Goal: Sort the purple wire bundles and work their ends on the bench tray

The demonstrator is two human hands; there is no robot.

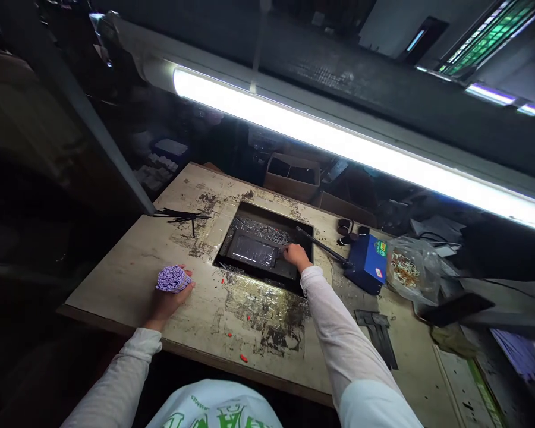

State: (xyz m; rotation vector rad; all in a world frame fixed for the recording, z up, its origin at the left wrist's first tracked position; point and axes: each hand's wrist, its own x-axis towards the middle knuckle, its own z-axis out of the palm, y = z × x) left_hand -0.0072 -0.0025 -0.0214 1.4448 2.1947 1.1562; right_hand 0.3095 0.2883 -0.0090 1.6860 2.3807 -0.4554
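Note:
My left hand (172,302) is wrapped around a thick bundle of thin purple wires (173,279), their cut ends facing up, at the left front of the table. Over a recess in the tabletop, my right hand (298,255) reaches to the right side of a dark rectangular pan (243,241) with a shiny surface. Its fingers are pinched together at the pan's edge; what they hold is too small and dark to make out. Thin silvery scraps (267,233) lie behind the pan inside the recess.
A blue box (366,264) with a dark rod (323,245) stands right of the recess, beside a plastic bag (412,270) of small rings. Black strips (181,215) lie at the left. Small red bits (243,358) dot the front. A lit tube lamp (339,139) hangs low overhead.

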